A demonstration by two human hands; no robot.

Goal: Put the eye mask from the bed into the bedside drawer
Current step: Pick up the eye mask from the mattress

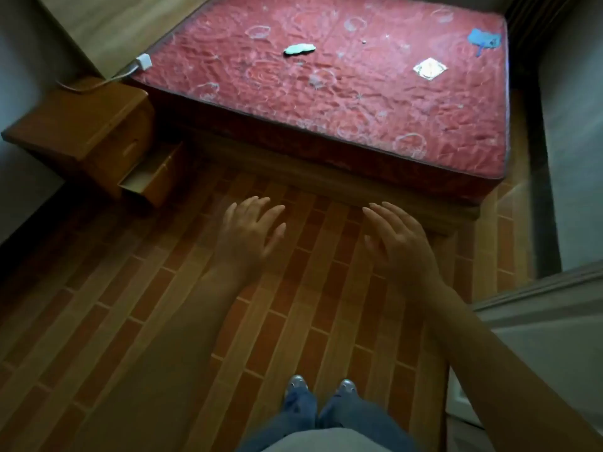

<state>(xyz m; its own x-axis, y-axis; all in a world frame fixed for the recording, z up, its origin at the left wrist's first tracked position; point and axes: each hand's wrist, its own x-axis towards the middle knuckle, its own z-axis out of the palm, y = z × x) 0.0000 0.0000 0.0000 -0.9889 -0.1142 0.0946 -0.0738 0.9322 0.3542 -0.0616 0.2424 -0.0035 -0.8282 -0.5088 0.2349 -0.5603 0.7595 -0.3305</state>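
Eye mask: pale green, lying flat on the far middle of the red mattress, touched by nothing.
Bedside drawer: lower one pulled out of the wooden nightstand, left of the bed; nothing visible in the part of its inside that shows.
Left hand: released, fingers spread, holding nothing, over the brick-pattern floor near the bed.
Right hand: likewise released and bare, just right of the left.
Charger: white, on the mattress's far left corner.
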